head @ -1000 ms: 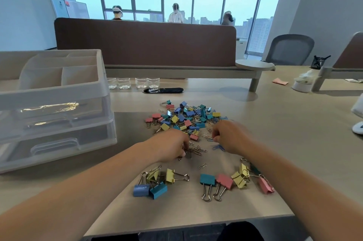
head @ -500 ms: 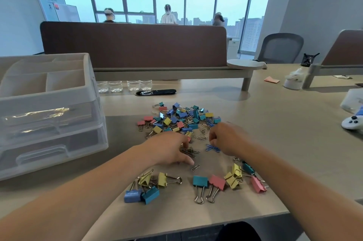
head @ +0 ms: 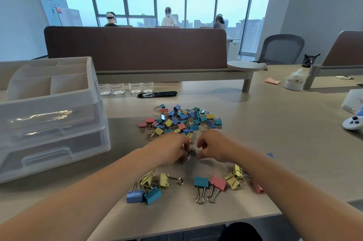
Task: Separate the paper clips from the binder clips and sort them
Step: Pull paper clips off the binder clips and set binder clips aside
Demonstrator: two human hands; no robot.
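Drawing together, left hand [head: 170, 150] and right hand [head: 215, 146] are raking paper clips [head: 190, 154] between curled fingers [head: 204, 148] (hold unclear); a firm pinch seems next.

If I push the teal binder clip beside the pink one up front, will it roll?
Probably slides, not rolls: the teal binder clip lies flat on its angular body. Its wire handles may snag the pink clip alongside.

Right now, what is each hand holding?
Left hand: pinching a clump of paper clips.
Right hand: fingers curled beside the clump; holding anything cannot be told.
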